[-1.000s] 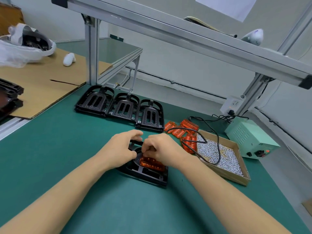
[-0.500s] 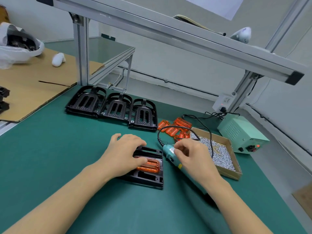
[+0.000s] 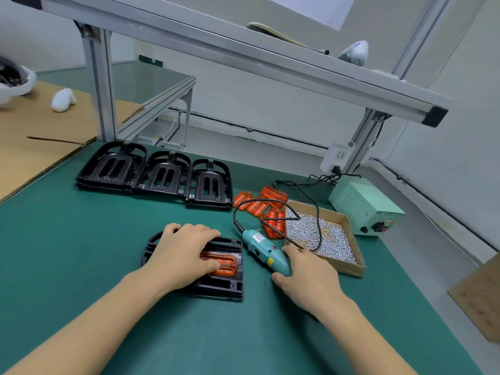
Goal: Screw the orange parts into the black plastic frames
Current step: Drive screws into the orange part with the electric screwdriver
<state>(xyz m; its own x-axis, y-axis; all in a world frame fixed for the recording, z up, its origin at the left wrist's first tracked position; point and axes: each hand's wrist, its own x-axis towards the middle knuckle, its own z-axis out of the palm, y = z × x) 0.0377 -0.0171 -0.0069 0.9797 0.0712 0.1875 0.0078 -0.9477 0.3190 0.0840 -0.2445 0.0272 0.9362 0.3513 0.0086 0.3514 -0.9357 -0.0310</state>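
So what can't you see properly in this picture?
All in the head view:
- The screwdriver tip: hidden under the right hand.
- Part of the orange part in the black frame: covered by the left hand.
- Whether any screws are in yet: too small to tell.
- The white bag: cut off by the left edge.
- Single screws in the cardboard box: too small.

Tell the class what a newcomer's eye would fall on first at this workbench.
Most striking is the glowing orange part seated in a black frame at centre, pressed down by the left hand. Just to its right, the right hand grips a teal electric screwdriver. Behind it sits a cardboard tray of silver screws.
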